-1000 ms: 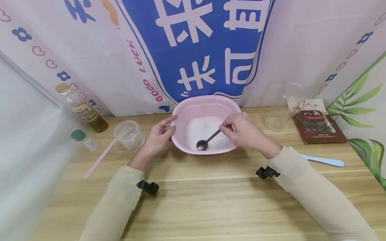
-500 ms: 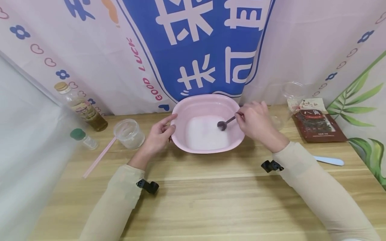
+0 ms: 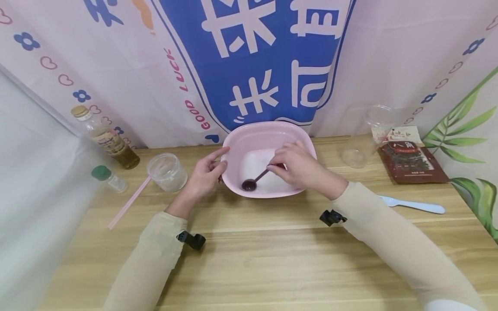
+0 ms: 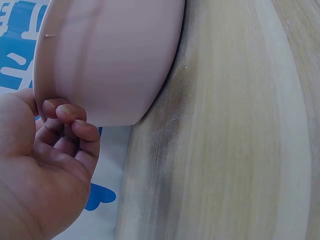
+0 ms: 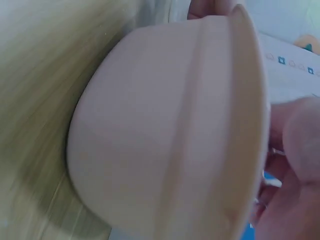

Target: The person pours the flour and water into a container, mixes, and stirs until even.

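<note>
Two hands | left hand [image 3: 202, 177] grips smooth pink basin [image 3: 268, 134] | right hand [image 3: 299, 166] pinches dark spoon [image 3: 254, 179]

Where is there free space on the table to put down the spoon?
The widest bare patch is the near table, between the two sleeves and in front of the pink basin. It is crowded left of the basin, by the clear cup and pink straw, and right, by the brown packet.

A light wooden bench [image 3: 272, 259] with pale grain fills the foreground under even, soft light. Behind it hangs a pink cloth backdrop [image 3: 389, 56] printed with hearts, flowers, green leaves and a blue banner [image 3: 253, 52] bearing white characters.
</note>
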Tool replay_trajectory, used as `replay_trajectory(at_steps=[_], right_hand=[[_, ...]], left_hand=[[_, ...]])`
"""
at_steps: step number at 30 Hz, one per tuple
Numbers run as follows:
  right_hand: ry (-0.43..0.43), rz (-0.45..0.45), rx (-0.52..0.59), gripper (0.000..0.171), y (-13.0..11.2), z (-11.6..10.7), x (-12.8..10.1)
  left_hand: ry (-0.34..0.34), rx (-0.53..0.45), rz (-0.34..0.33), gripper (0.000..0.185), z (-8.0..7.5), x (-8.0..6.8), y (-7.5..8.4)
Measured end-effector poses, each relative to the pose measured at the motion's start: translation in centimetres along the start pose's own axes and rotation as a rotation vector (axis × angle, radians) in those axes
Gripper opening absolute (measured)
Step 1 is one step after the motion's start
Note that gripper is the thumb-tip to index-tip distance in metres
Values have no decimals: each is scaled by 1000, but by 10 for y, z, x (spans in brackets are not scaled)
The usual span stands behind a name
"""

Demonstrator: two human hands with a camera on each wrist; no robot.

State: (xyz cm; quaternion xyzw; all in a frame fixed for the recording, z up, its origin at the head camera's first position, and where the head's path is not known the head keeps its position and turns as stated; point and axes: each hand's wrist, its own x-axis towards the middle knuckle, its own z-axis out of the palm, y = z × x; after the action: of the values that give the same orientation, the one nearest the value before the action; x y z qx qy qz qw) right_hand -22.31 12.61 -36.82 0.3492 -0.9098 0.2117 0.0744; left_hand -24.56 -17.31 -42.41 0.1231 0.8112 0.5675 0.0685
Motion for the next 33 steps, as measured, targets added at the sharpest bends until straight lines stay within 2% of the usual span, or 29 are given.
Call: replay_trajectory(at_steps=[7,10,14,18,21,29,33], right_hand=[[44,140,-180,18,-5,5,19],[74,188,-261,20,3,4,20],[98,256,-312,22,17,-1,15],[88,302,-281,20,26,-9,8],[64,303,-201,17,26,-11,5],[-42,172,-12,14,14,-6,0],[-39,108,36,13,9,-5,-5]], left_hand=[[-8,-11,-5,52,1,0,1],[-13,-8,-5,52,1,1,3],[-16,-1,-5,52,2,2,4],[-14,2,-8,52,0,2,4],[-13,5,-9,52,-1,1,4],[-11,5,-18,52,-2,0,0],[-12,5,-23,52,-1,0,-2]])
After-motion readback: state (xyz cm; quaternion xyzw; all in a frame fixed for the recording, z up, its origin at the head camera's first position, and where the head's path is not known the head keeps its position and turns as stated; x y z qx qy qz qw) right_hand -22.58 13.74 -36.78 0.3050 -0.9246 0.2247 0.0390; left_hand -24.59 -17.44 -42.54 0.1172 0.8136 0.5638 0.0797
